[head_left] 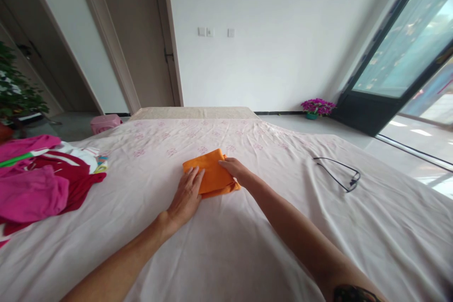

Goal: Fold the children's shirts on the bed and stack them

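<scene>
A folded orange cloth (213, 172), perhaps a garment, lies in the middle of the sheet-covered surface, its layers loose along the right and near edges. My left hand (186, 195) rests on its left side with the fingers stretched out flat over the top layer. At the upper right edge, my right hand (234, 170) is closed, pinching the cloth between thumb and fingers. The fingertips under that edge are partly hidden.
Crumpled pink, red and white clothes (53, 174) are heaped at the left. Folded-arm eyeglasses (345, 177) lie to the right on the pale sheet (276, 226). Beyond its edge stand a pink stool (105, 122) and a pot of magenta flowers (317, 107).
</scene>
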Action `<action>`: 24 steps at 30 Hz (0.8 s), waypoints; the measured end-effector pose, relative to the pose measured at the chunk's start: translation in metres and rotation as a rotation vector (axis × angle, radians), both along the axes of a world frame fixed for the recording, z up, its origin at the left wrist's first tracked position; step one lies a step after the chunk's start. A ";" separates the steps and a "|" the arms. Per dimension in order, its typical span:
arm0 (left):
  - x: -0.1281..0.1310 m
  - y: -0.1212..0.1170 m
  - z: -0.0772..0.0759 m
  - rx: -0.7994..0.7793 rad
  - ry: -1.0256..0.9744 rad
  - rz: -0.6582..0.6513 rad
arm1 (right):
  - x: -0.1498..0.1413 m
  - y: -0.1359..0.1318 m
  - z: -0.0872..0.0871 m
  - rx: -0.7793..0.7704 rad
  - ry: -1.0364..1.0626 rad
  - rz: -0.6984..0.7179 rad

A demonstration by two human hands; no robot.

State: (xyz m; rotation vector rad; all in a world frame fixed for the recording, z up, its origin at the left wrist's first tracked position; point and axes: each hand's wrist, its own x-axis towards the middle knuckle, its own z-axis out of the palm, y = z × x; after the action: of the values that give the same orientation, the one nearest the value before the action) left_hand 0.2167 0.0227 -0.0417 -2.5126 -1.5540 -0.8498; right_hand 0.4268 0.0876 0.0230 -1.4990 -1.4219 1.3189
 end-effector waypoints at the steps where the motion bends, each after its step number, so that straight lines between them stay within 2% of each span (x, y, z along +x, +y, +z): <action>1: 0.000 0.000 -0.001 0.002 0.008 -0.002 | 0.000 0.002 -0.001 0.058 -0.100 0.001; 5: 0.002 -0.005 0.002 -0.017 0.113 -0.014 | 0.004 0.007 -0.007 0.197 -0.353 -0.015; 9: 0.005 -0.009 0.019 -0.096 0.184 -0.038 | 0.015 0.002 -0.012 0.311 -0.638 0.017; 13: 0.002 0.000 0.047 -0.268 0.014 -0.082 | 0.021 -0.004 -0.007 0.316 -0.755 0.004; 16: 0.005 0.017 0.058 -0.231 -0.150 -0.026 | 0.010 -0.010 0.004 0.497 -0.846 -0.002; 18: 0.011 0.028 0.054 -0.171 -0.141 0.041 | -0.002 -0.013 0.008 0.632 -0.843 0.035; 20: 0.020 0.036 0.042 -0.143 -0.065 0.098 | -0.013 -0.015 0.003 0.695 -0.820 0.105; 24: 0.031 0.039 0.017 -0.110 0.075 0.157 | -0.016 -0.014 -0.023 0.640 -0.774 0.221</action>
State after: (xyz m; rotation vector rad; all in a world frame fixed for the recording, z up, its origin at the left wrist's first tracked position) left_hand 0.2472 0.0618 -0.0249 -2.4216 -1.7902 -0.6600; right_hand 0.4103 0.0735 -0.0005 -1.4614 -2.2636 0.2682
